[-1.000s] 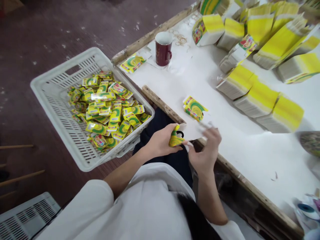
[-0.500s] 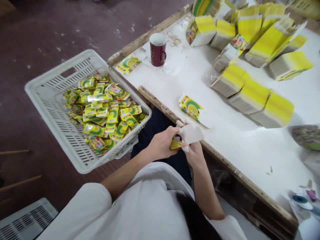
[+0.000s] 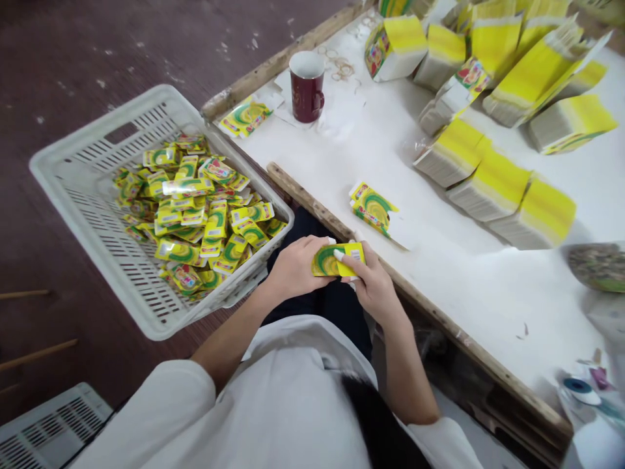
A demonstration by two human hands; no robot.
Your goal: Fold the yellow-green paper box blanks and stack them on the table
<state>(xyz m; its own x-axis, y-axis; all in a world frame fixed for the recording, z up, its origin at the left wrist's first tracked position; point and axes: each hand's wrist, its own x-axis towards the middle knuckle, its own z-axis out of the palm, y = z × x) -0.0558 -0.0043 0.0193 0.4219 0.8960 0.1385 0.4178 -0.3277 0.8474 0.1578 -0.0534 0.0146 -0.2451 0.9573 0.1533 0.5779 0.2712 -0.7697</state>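
Note:
Between my two hands, above my lap at the table edge, is a small yellow and green carton (image 3: 326, 260). My left hand (image 3: 295, 266) is closed on its left end. On the carton's right end, my right hand (image 3: 375, 285) grips with the thumb lying across the printed face. A flat, unfolded carton of the same print (image 3: 373, 207) lies on the white tabletop just beyond my hands. To my left, a white plastic basket (image 3: 97, 251) holds a heap of folded yellow cartons (image 3: 215, 218).
The white table (image 3: 469, 299) has a wooden edge strip (image 3: 312, 198). A maroon mug (image 3: 306, 98) stands near its far left, by more flat cartons (image 3: 245, 117) and rubber bands (image 3: 342, 67). Yellow carton stacks (image 3: 493, 189) fill the far right. A plastic bag (image 3: 596, 266) lies at right.
The carton has turned from a partly open shape with white inner flaps showing to a closed-looking box with its printed face up. My left hand has shifted slightly left.

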